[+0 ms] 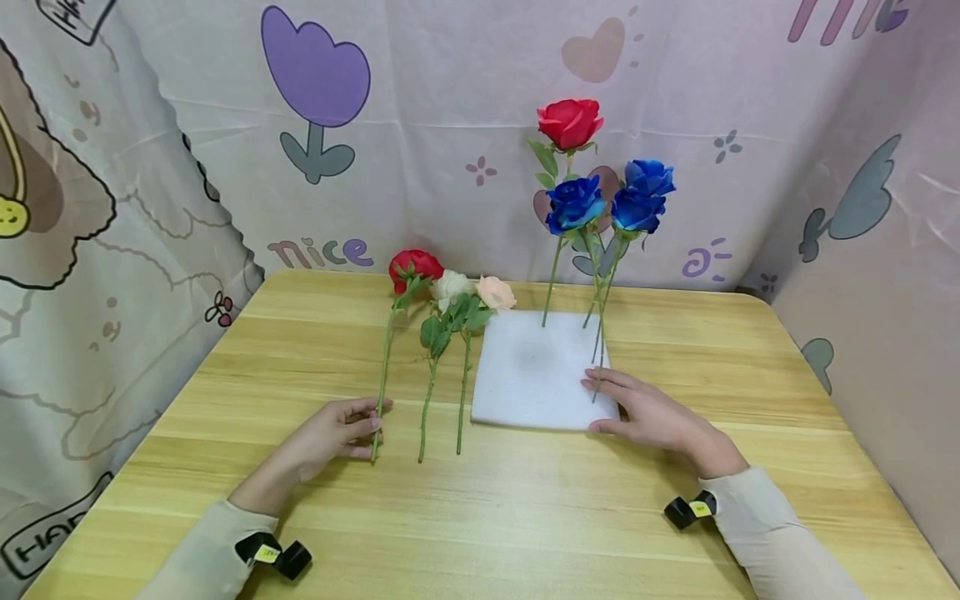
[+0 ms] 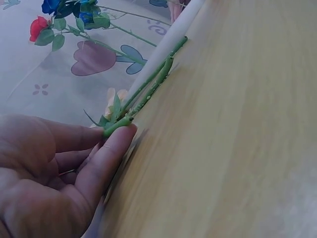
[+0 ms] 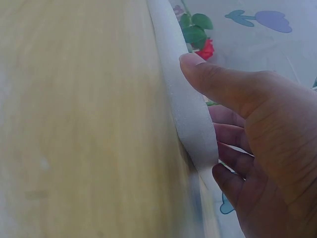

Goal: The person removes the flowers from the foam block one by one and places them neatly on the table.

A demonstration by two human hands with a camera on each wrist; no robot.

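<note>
A red rose [image 1: 415, 267] lies at an angle on the table, and my left hand [image 1: 337, 429] pinches its green stem near the lower end between thumb and fingers. In the left wrist view the stem [image 2: 118, 126] shows at the fingertips. Beside it lie a white rose [image 1: 452, 289] and a pale pink rose [image 1: 496, 292]. My right hand [image 1: 660, 412] rests at the right front corner of a white foam block [image 1: 525, 383], fingers loosely extended. A red rose [image 1: 570, 123] and several blue roses [image 1: 574, 204] stand upright in the block.
All of this is on a wood-grain table [image 1: 480, 517]. A printed cloth [image 1: 450, 108] hangs behind the table's back edge and along both sides. Black wrist cameras [image 1: 273, 554] are strapped over the sleeves.
</note>
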